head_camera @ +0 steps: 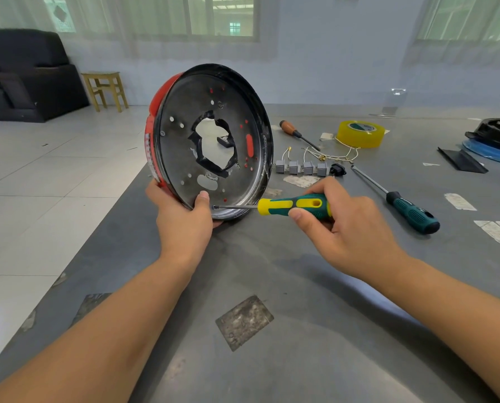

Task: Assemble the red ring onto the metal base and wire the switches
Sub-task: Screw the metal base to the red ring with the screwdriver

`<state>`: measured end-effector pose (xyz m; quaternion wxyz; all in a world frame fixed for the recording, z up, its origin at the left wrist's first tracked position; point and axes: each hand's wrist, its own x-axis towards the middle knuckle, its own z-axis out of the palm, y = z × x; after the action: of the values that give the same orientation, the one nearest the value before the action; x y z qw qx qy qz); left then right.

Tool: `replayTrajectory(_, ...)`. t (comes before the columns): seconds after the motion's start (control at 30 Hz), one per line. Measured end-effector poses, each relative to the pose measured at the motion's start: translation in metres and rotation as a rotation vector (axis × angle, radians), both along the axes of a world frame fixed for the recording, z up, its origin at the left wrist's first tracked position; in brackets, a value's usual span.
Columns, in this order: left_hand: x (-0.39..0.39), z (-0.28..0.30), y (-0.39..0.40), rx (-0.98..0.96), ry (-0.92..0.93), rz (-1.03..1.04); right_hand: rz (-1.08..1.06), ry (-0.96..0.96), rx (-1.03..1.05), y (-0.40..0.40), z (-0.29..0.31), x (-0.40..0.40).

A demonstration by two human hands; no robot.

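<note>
Base [181,146] with red ring [155,106] behind stands on edge at table [272,286] corner. Left hand [184,225] grips its lower rim, thumb on the face. Right hand [347,225] grasps screwdriver [289,206] handle, tip at a low hole. Switches [301,167] lie beyond.

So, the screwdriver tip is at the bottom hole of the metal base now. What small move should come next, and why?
Probably turn the yellow-green screwdriver to drive the screw. Its tip already sits at that screw near the lower rim of the metal base, the right hand grips the handle, and the left hand holds the base upright with the red ring behind it.
</note>
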<state>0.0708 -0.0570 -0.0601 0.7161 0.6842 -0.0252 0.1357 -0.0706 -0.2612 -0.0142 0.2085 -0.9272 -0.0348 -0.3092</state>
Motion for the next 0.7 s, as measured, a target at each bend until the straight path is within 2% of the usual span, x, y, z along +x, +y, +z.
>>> replayTrajectory(0.13,0.000,0.002,0.001,-0.060,0.042,0.007,0.010,-0.003,0.124,0.000,-0.004,0.004)
replayTrajectory(0.27,0.000,0.004,-0.003,-0.115,0.067,-0.003,0.073,-0.098,0.337,0.000,-0.006,0.009)
replayTrajectory(0.47,-0.001,0.002,-0.003,-0.071,0.061,0.008,0.062,-0.268,0.207,-0.001,-0.005,0.007)
replayTrajectory(0.6,0.004,0.002,0.003,-0.074,0.077,0.069,0.026,-0.409,0.280,-0.018,0.006,0.008)
replayTrajectory(0.7,0.004,0.002,0.004,-0.136,0.094,0.071,-0.106,-0.326,0.391,-0.040,0.000,0.013)
